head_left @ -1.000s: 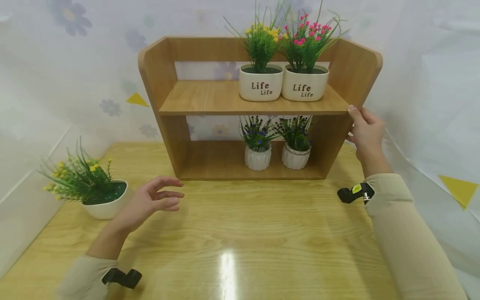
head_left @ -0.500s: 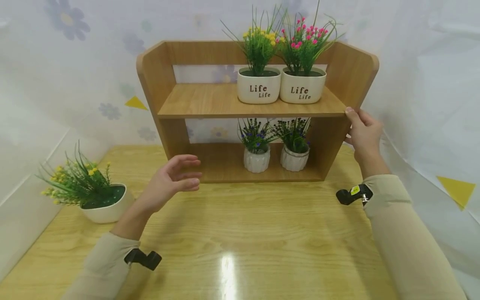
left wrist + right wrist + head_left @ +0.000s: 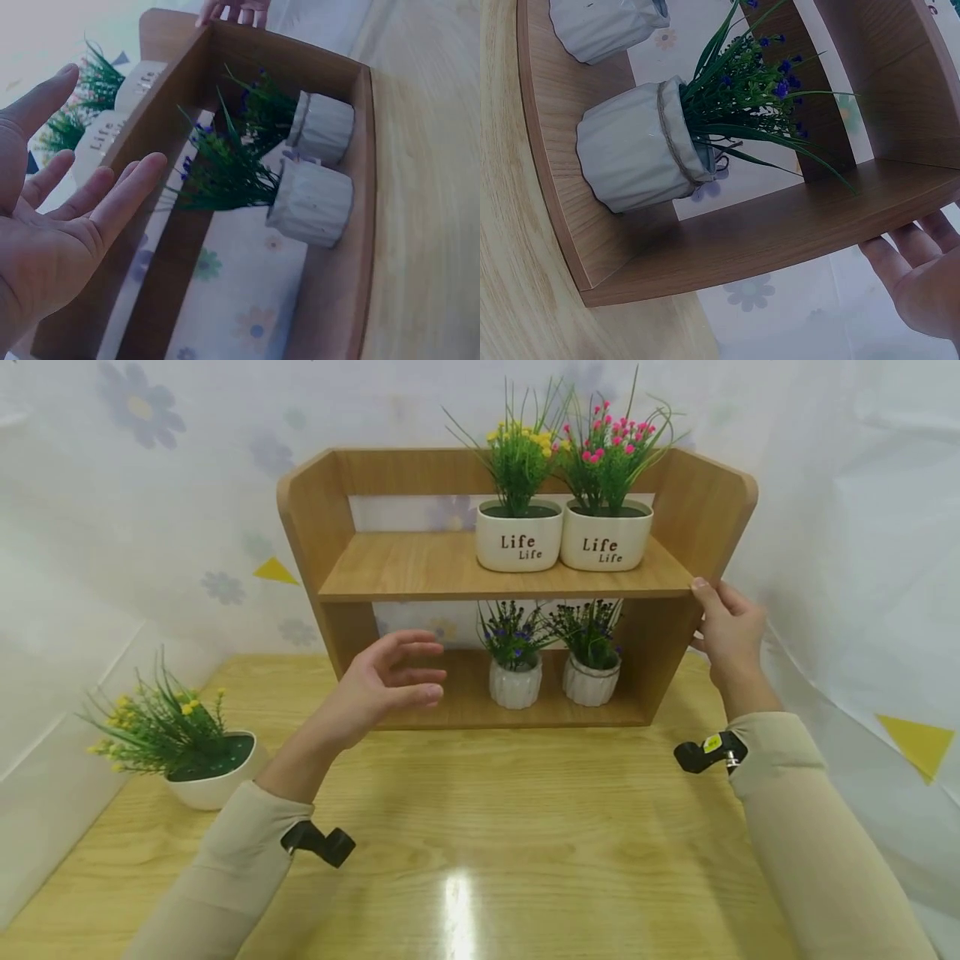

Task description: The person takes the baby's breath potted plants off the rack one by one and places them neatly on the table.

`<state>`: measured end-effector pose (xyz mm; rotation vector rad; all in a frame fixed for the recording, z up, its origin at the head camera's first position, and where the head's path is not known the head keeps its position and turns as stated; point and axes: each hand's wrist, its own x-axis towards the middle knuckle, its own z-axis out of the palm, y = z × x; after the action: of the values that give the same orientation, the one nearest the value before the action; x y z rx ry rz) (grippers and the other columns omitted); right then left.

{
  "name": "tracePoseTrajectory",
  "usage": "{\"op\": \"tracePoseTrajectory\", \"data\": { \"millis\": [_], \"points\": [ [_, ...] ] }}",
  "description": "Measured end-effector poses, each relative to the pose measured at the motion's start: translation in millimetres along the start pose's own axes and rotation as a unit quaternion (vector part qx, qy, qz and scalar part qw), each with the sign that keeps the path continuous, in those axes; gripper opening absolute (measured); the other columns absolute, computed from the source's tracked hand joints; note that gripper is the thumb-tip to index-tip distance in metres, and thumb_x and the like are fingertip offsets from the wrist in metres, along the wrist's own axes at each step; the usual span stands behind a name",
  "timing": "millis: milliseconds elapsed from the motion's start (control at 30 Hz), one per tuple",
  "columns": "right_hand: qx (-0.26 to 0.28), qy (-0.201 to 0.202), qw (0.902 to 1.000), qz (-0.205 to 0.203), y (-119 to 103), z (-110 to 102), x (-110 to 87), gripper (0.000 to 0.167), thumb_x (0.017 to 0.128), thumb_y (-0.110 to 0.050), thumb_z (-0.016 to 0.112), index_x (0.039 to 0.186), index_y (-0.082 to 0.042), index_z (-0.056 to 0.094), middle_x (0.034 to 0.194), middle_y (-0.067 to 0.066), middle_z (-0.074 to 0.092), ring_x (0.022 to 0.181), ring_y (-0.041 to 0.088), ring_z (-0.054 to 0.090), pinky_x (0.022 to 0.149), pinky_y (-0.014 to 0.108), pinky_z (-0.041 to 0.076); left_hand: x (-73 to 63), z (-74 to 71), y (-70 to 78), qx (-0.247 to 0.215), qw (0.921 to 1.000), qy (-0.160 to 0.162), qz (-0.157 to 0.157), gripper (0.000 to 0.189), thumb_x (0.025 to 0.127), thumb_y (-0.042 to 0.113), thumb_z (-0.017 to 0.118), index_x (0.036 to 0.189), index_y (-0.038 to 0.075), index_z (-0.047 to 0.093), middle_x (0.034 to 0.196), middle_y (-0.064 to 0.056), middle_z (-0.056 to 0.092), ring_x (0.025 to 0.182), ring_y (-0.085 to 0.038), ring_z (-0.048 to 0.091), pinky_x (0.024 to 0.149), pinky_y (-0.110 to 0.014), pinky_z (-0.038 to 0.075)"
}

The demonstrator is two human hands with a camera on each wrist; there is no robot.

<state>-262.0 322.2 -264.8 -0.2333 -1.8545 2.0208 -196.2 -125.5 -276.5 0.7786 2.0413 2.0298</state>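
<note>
A two-tier wooden desktop shelf (image 3: 420, 560) stands on the table. My right hand (image 3: 731, 631) grips its right side panel, thumb on the front edge and fingers along the outer face. My left hand (image 3: 375, 685) hangs in front of the lower tier, fingers spread and holding nothing. To its right on that tier are two ribbed white pots with purple flowers, a left pot (image 3: 516, 683) and a right pot (image 3: 592, 680), the right one tied with cord (image 3: 671, 139). Above stand two oval white "Life" planters, one with yellow flowers (image 3: 519, 539), the other pink (image 3: 606, 537).
An oval white planter with yellow flowers (image 3: 213, 785) sits on the table at the left, behind my left forearm. The wood-grain table (image 3: 525, 827) spreads in front of the shelf. Flower-patterned white sheeting (image 3: 217, 485) hangs behind it and along the sides.
My left hand has moved right and forward, from beside the table planter to in front of the lower tier. My right hand keeps its grip on the shelf.
</note>
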Motion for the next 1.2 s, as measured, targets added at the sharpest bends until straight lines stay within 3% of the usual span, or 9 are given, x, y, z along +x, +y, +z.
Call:
{"op": "tracePoseTrajectory", "data": {
  "millis": [167, 400, 800, 1033, 1200],
  "points": [
    [-0.004, -0.003, 1.0, 0.003, 1, -1, 0.4, 0.055, 0.09, -0.046, 0.074, 0.137, -0.021, 0.065, 0.14, 0.008, 0.059, 0.129, 0.035, 0.052, 0.065, 0.022, 0.059, 22.1, 8.7, 14.0, -0.005, 0.9996, -0.001, 0.028, 0.063, 0.089, 0.003, 0.075, 0.145, 0.01, 0.047, 0.144, -0.013, 0.049, 0.124, -0.035, 0.057, 0.088, -0.045, 0.058],
    [0.003, 0.002, 1.0, 0.006, 0, -5, 0.1, 0.054, 0.09, -0.044, 0.075, 0.138, -0.021, 0.064, 0.141, 0.009, 0.057, 0.13, 0.034, 0.051, 0.062, 0.022, 0.058, 46.4, 18.5, 24.1, -0.012, 0.9995, 0.021, 0.022, 0.065, 0.09, 0.005, 0.075, 0.147, 0.01, 0.044, 0.143, -0.009, 0.051, 0.122, -0.03, 0.059, 0.089, -0.044, 0.057],
    [0.005, 0.004, 0.9999, 0.011, -2, -2, 1.3, 0.056, 0.089, -0.045, 0.075, 0.139, -0.021, 0.063, 0.139, 0.007, 0.059, 0.13, 0.035, 0.051, 0.064, 0.022, 0.059, 92.5, 19.3, 49.3, -0.007, 0.9965, 0.061, 0.057, 0.058, 0.09, 0.004, 0.075, 0.142, 0.011, 0.049, 0.144, -0.016, 0.048, 0.116, -0.031, 0.062, 0.089, -0.044, 0.058],
    [-0.004, -0.001, 0.9999, 0.009, -3, 0, 0.2, 0.056, 0.091, -0.046, 0.073, 0.14, -0.022, 0.063, 0.142, 0.007, 0.058, 0.132, 0.037, 0.048, 0.063, 0.021, 0.058, 112.9, 15.9, 64.5, -0.002, 0.9944, 0.086, 0.06, 0.06, 0.088, 0.006, 0.078, 0.141, 0.011, 0.05, 0.143, -0.015, 0.048, 0.12, -0.029, 0.06, 0.093, -0.046, 0.055],
    [0.002, 0.001, 1.0, 0.006, 0, 1, -0.9, 0.053, 0.09, -0.044, 0.075, 0.135, -0.019, 0.066, 0.13, 0.006, 0.063, 0.123, 0.03, 0.059, 0.062, 0.023, 0.059, 125.9, 10.3, 69.6, -0.011, 0.9925, 0.114, 0.042, 0.06, 0.086, 0.004, 0.079, 0.139, 0.012, 0.051, 0.14, -0.011, 0.05, 0.12, -0.029, 0.059, 0.098, -0.047, 0.053]
  ]
}}
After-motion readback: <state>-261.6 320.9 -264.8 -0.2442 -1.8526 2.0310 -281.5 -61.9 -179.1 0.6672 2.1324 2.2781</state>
